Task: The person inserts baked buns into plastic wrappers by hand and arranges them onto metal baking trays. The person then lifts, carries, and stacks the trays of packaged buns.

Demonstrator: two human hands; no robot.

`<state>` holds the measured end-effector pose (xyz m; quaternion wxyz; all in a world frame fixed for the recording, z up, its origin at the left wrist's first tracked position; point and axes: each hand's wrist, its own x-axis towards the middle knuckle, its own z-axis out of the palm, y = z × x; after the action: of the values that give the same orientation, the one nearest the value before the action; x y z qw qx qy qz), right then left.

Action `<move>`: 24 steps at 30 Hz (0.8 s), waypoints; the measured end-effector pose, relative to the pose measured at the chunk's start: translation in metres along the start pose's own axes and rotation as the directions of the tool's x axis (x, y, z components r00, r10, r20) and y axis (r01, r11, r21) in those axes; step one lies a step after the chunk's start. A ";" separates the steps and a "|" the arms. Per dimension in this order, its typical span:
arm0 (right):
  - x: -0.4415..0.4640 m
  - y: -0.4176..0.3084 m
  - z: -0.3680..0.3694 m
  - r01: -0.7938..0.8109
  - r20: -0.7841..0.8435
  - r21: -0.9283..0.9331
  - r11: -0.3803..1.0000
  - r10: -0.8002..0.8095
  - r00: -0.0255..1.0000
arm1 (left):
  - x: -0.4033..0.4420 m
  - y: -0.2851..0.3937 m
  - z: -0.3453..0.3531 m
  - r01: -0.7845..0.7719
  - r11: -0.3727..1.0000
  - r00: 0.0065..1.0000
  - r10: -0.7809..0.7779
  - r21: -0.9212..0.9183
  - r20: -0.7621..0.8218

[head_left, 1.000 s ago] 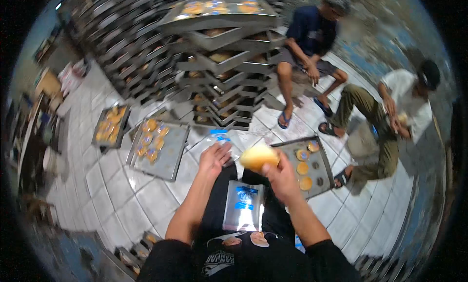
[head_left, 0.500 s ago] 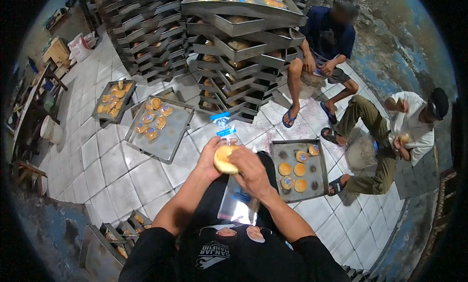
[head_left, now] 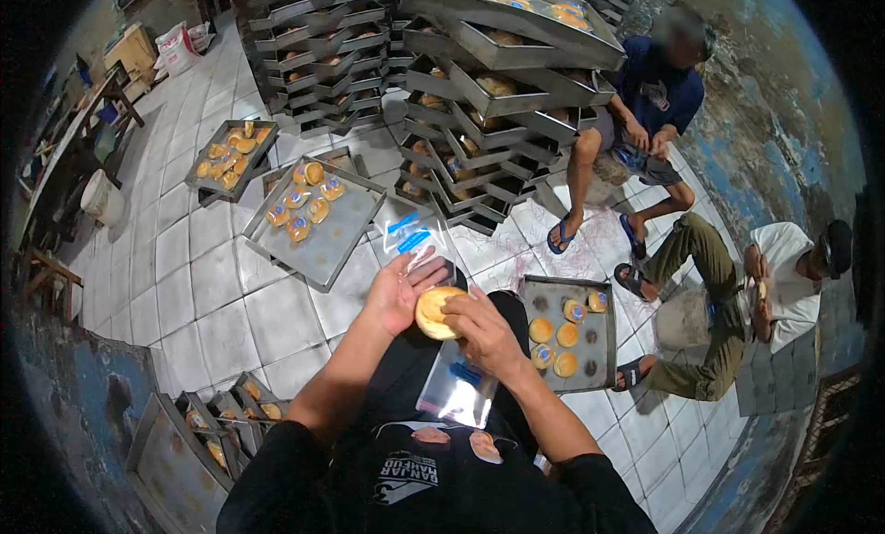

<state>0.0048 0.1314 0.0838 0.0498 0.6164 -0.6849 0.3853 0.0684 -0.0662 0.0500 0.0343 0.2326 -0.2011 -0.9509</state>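
Note:
My right hand (head_left: 487,333) pinches a round golden bun (head_left: 433,314) from its right side, in front of my lap. My left hand (head_left: 398,292) is just left of the bun, palm up, with its fingers stretched out. A clear plastic bag (head_left: 412,228) with blue print extends beyond these fingers and moves with the hand; how the fingers grip it is partly hidden. More clear bags (head_left: 454,396) with blue print lie on my lap under my right wrist.
Metal trays (head_left: 324,278) of bagged buns stand on the tiled floor at left; another tray (head_left: 599,377) with several buns is at right. Tall tray stacks (head_left: 489,156) rise ahead. Two people sit at right, one with a white shirt (head_left: 784,248). More trays (head_left: 175,469) stand lower left.
The bun has turned in my right hand and its broad face now points up. My left fingers have spread away from it. The camera view has shifted, and the seated person's hands have lowered.

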 end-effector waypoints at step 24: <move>0.007 -0.006 0.026 -0.195 -0.084 -0.008 0.981 0.194 0.978 | -0.026 -0.042 0.005 0.028 0.991 0.995 -0.016 -0.132 0.098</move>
<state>0.0187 0.1110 0.0723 0.0451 0.5297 -0.7423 0.4079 0.0907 -0.0217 0.0485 0.0295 0.1858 -0.1358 -0.9727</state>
